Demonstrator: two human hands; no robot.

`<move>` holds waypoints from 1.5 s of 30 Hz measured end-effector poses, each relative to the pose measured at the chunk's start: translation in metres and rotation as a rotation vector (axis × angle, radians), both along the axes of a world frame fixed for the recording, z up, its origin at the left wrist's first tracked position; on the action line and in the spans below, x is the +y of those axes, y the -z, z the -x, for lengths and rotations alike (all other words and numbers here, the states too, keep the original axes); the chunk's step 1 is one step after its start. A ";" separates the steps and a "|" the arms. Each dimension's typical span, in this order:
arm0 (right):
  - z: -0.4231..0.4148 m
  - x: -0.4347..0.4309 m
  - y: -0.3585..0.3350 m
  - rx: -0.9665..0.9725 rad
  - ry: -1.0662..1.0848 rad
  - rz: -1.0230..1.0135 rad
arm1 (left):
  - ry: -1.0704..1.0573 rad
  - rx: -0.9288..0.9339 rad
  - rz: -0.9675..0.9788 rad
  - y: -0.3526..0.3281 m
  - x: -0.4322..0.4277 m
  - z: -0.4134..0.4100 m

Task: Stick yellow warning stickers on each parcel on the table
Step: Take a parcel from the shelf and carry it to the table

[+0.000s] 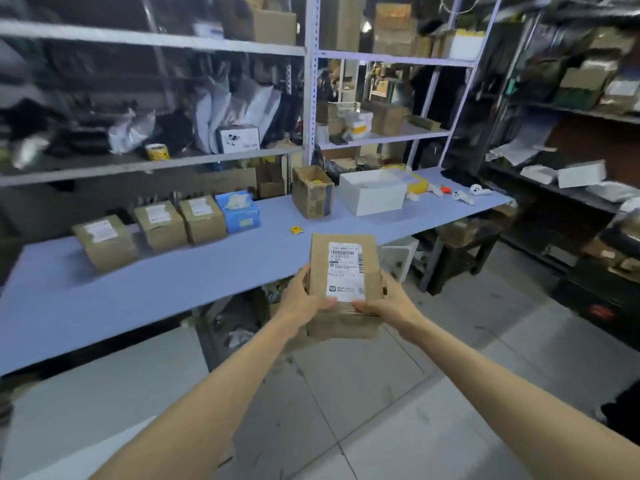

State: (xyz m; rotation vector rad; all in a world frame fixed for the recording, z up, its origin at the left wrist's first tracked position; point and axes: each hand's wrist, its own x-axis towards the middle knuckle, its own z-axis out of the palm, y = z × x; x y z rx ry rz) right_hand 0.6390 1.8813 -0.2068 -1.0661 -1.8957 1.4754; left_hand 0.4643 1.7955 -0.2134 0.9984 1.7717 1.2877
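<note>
I hold a brown cardboard parcel (320, 268) with a white shipping label in front of the table's near edge. My left hand (300, 294) grips its left side and my right hand (386, 301) grips its right side, thumbs on top. Three brown labelled parcels (105, 242) (160, 225) (202, 218) and a blue box (239, 211) stand in a row at the back left of the blue table (173, 282). A small yellow sticker (296, 230) lies on the table just beyond the held parcel. A yellow sticker roll (157, 151) sits on the shelf behind.
An open brown box (312, 192) and a white box (372, 192) stand at the table's back right, with small white and orange objects (462, 196) beyond. Metal shelving full of packages rises behind and to the right. A dark bench (460, 251) stands beneath the table's right end.
</note>
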 end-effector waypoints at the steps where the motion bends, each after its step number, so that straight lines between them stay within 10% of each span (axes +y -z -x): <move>1: 0.015 0.015 -0.001 -0.007 -0.033 0.000 | -0.026 0.009 0.003 -0.001 0.009 0.013; 26: 0.353 0.296 0.047 -0.094 -0.544 0.123 | -0.529 -0.137 0.106 0.054 0.215 0.288; 45: 0.451 0.357 0.160 -0.263 -0.388 0.199 | -0.596 -0.386 0.177 0.167 0.273 0.384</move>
